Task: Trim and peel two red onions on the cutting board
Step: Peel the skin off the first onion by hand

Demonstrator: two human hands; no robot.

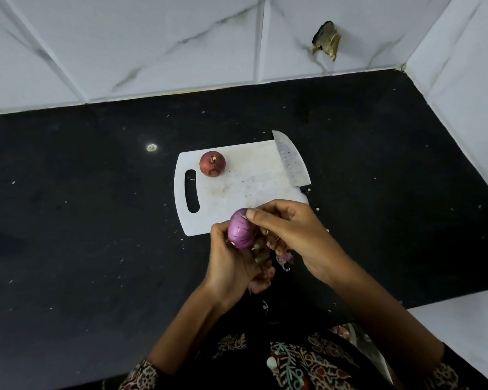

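A peeled purple onion is held in the air just in front of the white cutting board. My left hand cups it from below with curled fingers. My right hand pinches the onion's top with thumb and fingers, and some loose skin hangs under that hand. A second red onion, with its dry skin on, sits at the far left of the board. A knife lies along the board's right edge, blade pointing away from me.
The board lies on a black stone counter speckled with small bits. White marbled tiles form the wall behind and at the right, with a damaged hole in one tile. The counter's front edge is near my body.
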